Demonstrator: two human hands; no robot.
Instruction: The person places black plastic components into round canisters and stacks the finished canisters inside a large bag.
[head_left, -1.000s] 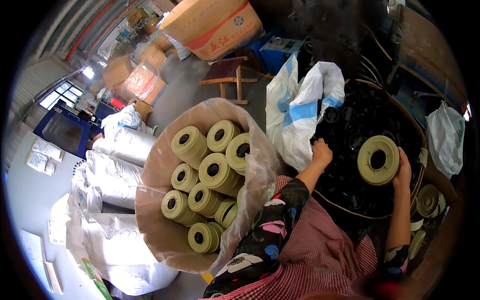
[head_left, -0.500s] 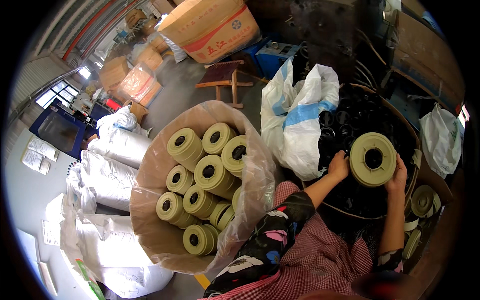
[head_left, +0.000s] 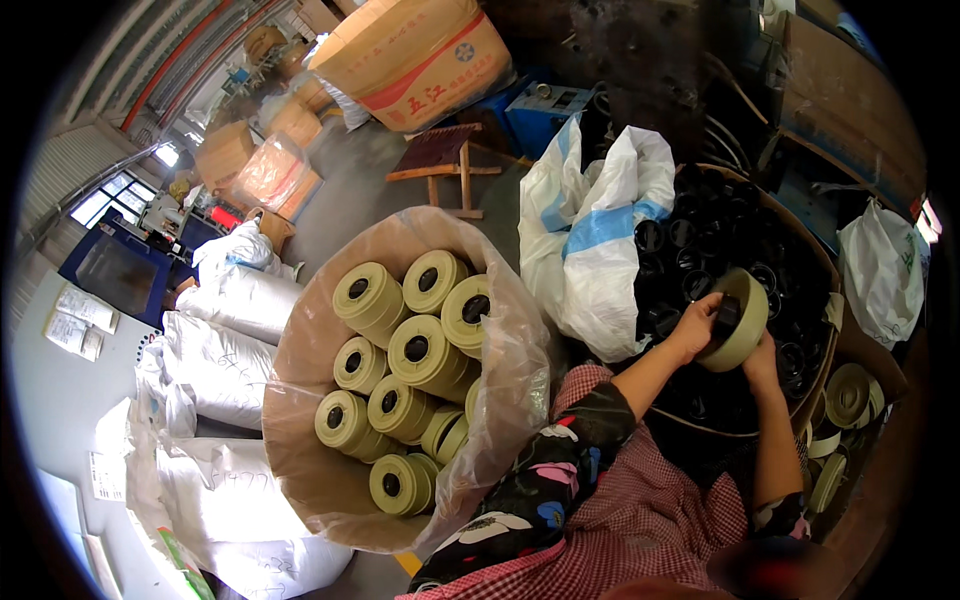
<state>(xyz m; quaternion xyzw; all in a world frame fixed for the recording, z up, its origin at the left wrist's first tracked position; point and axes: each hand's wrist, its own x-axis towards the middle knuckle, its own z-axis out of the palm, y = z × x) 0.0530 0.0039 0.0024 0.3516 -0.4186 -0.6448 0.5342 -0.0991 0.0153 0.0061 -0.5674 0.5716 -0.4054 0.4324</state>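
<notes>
An olive-green round plastic cover (head_left: 748, 330) is tilted on edge above the box of black parts, its hollow side turned to the left. My right hand (head_left: 762, 366) grips its rim from below and the right. My left hand (head_left: 698, 326) is closed on a small black plastic cap (head_left: 726, 314) at the cover's hollow side; whether the cap is seated in the cover I cannot tell. Beneath my hands, a round cardboard box (head_left: 836, 300) holds many loose black caps (head_left: 690, 258). Similar olive-green covers with black centres (head_left: 416, 348) stand stacked in a plastic-lined box (head_left: 300, 400) to the left.
A white woven sack with a blue stripe (head_left: 612, 240) drapes over the black caps' box. More olive covers (head_left: 848, 396) lie in a box at the far right. White filled sacks (head_left: 225, 370) line the left side, and a wooden stool (head_left: 440, 165) stands behind the lined box.
The cover has turned from facing up to standing on edge. My left hand has moved from beside its rim to its hollow side with a black cap, and my right hand has shifted lower.
</notes>
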